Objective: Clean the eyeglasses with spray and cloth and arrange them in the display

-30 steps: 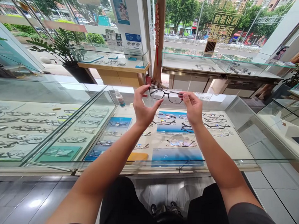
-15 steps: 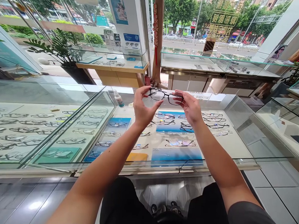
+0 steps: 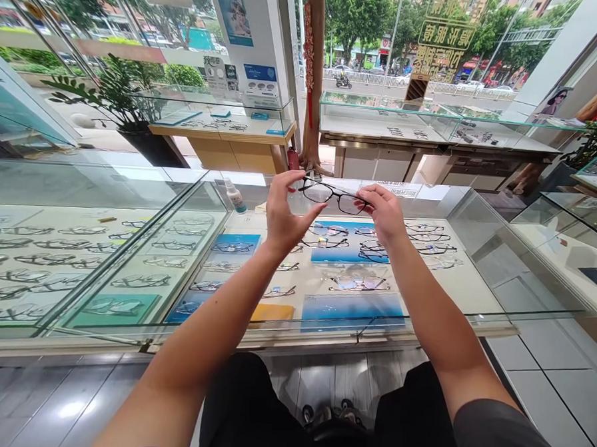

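A pair of black-framed eyeglasses [image 3: 335,194] is held up above the glass display case [image 3: 357,330], lenses towards me and tilted slightly down to the right. My left hand [image 3: 285,213] grips its left end, with the index finger at the top corner and the thumb stretched under the left lens. At the right end, my right hand [image 3: 385,213] pinches the frame between thumb and fingers. The temples are mostly hidden behind the lenses and fingers. Below, inside the case, lie rows of other eyeglasses [image 3: 359,285].
A white spray bottle [image 3: 236,197] stands on the case left of my hands. Under the glass are blue display cards [image 3: 352,314] and a yellow pad [image 3: 272,313]. More glass cases [image 3: 383,128] line the window, beside a potted plant [image 3: 150,146] and a wooden trunk [image 3: 313,84].
The eyeglasses have tilted, their right end now a little lower. My right hand has shifted its fingers at the right end, moving slightly to the right. My left hand stays nearly in place.
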Available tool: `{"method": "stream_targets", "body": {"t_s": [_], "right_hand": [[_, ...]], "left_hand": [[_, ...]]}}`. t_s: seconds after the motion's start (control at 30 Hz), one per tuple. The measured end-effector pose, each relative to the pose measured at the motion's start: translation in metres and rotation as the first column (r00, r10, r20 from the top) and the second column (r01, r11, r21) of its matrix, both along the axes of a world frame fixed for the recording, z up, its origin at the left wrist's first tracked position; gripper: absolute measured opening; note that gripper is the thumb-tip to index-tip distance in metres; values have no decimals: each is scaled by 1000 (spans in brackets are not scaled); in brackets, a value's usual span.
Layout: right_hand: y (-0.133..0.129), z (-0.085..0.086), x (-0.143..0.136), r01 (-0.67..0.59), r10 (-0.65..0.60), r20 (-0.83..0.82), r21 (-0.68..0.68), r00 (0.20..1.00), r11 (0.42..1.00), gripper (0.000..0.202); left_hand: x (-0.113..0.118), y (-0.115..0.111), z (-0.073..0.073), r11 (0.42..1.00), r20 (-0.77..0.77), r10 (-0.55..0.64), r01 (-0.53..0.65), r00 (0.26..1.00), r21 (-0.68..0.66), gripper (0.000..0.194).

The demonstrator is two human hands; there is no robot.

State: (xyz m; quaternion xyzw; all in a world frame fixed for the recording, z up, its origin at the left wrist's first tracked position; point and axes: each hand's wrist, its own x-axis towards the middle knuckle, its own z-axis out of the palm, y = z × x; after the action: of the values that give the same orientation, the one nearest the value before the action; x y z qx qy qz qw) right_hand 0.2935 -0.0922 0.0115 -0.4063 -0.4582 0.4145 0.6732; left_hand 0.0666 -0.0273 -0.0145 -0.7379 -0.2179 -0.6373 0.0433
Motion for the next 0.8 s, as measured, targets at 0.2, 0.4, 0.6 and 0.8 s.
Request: {"method": "stream_targets", "body": {"t_s": [0.2,0.4,0.6,0.8], "right_hand": [[3,-1,2,97,-97,27,-30,995,995,16],[2,0,6,97,-95,29,-65,995,993,17],[-4,5,2,-68,66,116,9,991,998,19],[-8,7,5,-84,67,193,84,979,993,18]], "left_hand": [[0,0,0,999,-5,35,-35,999,3,65],[0,-1,1,998,25,11,-9,1000,-57,67],[2,-3,2,990,4,-47,47,999,-131,69],[2,-7,4,980,-12,-127,124,992,-157,65]]}}
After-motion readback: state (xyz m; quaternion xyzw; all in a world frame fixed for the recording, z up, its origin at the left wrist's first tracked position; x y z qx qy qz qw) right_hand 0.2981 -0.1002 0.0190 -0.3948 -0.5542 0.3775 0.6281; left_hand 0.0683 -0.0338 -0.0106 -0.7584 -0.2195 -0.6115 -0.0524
